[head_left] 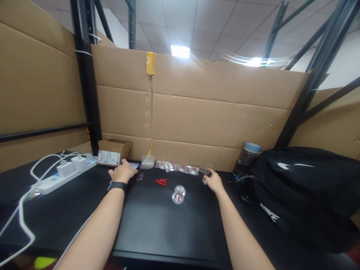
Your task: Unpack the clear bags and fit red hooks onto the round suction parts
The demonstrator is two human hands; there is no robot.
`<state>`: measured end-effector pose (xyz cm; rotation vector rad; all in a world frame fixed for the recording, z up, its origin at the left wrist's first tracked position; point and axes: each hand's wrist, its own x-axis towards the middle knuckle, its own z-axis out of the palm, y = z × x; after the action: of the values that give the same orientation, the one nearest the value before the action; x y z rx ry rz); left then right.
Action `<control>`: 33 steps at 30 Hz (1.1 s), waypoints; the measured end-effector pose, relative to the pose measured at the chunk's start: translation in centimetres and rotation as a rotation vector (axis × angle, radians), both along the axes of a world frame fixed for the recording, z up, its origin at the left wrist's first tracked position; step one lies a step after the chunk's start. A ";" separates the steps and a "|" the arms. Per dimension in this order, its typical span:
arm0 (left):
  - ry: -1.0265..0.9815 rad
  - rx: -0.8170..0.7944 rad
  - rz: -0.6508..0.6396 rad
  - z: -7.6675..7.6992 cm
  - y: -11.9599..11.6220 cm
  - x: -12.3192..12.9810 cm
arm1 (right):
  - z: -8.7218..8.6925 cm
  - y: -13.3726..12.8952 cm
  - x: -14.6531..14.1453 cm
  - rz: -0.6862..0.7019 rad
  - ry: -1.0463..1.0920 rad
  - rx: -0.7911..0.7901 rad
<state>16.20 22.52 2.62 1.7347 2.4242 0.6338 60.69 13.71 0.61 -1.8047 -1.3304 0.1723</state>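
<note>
My left hand (123, 174), a dark watch on its wrist, rests at the back left with thumb and fingers apart. It lies in front of a small cardboard box (109, 158), beside a purplish card (134, 165). At the back right, the fingers of my right hand (215, 182) are curled around something small and clear, partly hidden. A clear wrapper (207, 167) lies by those fingertips. Two clear round plastic pieces (178, 195) with red inside stand mid-table, touching. Red small parts (161, 182) lie behind them to the left.
Several bagged clear pieces (180, 167) line the cardboard wall (194, 116), beside a clear packet (147, 162). A dark small item (140, 177) lies nearby. A power strip (53, 182) with white cables occupies the left. A bottle (246, 161) and black bag (303, 195) stand right.
</note>
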 end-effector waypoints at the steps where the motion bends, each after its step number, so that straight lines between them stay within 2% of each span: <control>1: 0.004 0.002 0.002 0.0 0.0 0.0 | 0.2 -0.1 -0.2 0.007 0.003 0.006; 10: -0.025 -0.001 -0.015 0.2 -0.9 -0.2 | 1.9 -1.2 -4.4 0.173 0.036 0.115; 12: -0.013 0.074 0.010 0.6 -1.5 0.3 | 2.1 -1.5 -5.4 0.215 0.029 0.123; 14: 0.009 0.224 -0.045 1.3 -2.2 1.6 | 2.1 -1.7 -6.4 0.268 0.029 0.124; 15: 0.011 0.307 -0.136 1.7 -2.6 2.5 | 2.2 -1.9 -6.9 0.303 0.028 0.123; 16: 0.000 0.387 -0.283 2.0 -3.0 3.6 | 2.2 -2.0 -7.4 0.344 0.024 0.123; 19: -0.048 0.556 -0.794 2.5 -4.5 7.4 | 2.3 -2.5 -8.9 0.463 0.002 0.109; 21: 0.000 0.600 -0.956 2.2 -5.4 9.6 | 2.4 -2.8 -9.6 0.515 0.004 0.096; 23: 0.025 0.596 -1.027 1.5 -6.1 11.2 | 2.5 -2.9 -10.1 0.552 0.032 0.090; 26: 0.042 0.588 -1.076 0.7 -6.4 12.5 | 2.6 -3.1 -10.6 0.613 0.070 0.088; 28: 0.069 0.604 -1.063 0.5 -6.2 12.6 | 2.6 -3.2 -10.7 0.658 0.082 0.085; 30: 0.101 0.633 -0.962 0.6 -5.6 12.2 | 2.5 -3.2 -10.7 0.689 0.088 0.093; 33: 0.131 0.654 -0.677 0.8 -4.1 10.5 | 2.0 -3.1 -10.5 0.676 0.078 0.099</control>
<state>26.75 18.44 3.40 2.6984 1.5626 1.3072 50.22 10.65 2.64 -1.1955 -1.8116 0.5211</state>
